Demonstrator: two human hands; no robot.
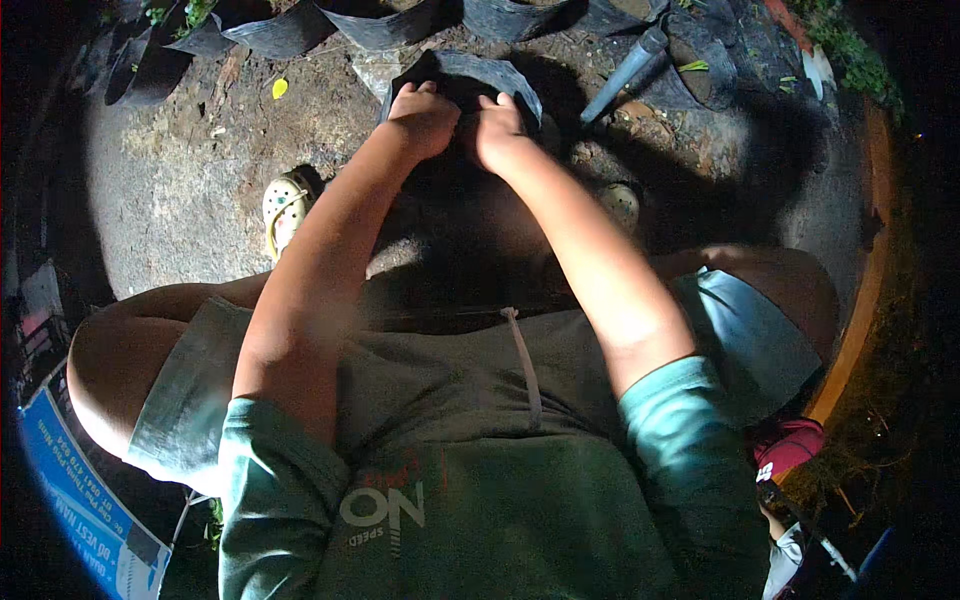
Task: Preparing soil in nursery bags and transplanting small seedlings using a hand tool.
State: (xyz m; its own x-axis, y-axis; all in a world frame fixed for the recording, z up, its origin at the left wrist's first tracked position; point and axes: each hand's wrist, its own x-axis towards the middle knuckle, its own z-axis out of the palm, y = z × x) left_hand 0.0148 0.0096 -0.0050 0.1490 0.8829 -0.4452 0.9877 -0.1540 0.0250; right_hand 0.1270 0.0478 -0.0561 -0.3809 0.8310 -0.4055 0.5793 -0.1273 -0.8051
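Rough, mottled ground [180,200], grey and brown with grit and scraps scattered over it, spreads across the far half. Nearest lies the person's soft dark green T-shirt [510,510] with pale print, above grey-green fabric shorts [205,370] that have one pale drawstring [525,370]. A long, narrow orange-brown edging [868,270] runs down the right, bowed by the lens. Along the far side stands a row of black bags [380,22], at least five, thin-walled and wrinkled with wide open mouths; shadow hides the exact count. One flat blue sign [85,490] with white lettering leans at the near left.

One black bag [470,65] sits at the far middle, between the hands and just before the row: its pliable, creased rim catches a grey sheen, and its mouth is round and dark inside. The left hand [424,122] is at its left side and the right hand [495,132] at its right, apart, fingers bent; whether they pinch the rim or press inside cannot be told.

One smooth grey tube [625,75] slants right of the bag. Two pale, perforated clogs [287,210] flank the forearms. Smallest is one yellow leaf [280,89], far left.
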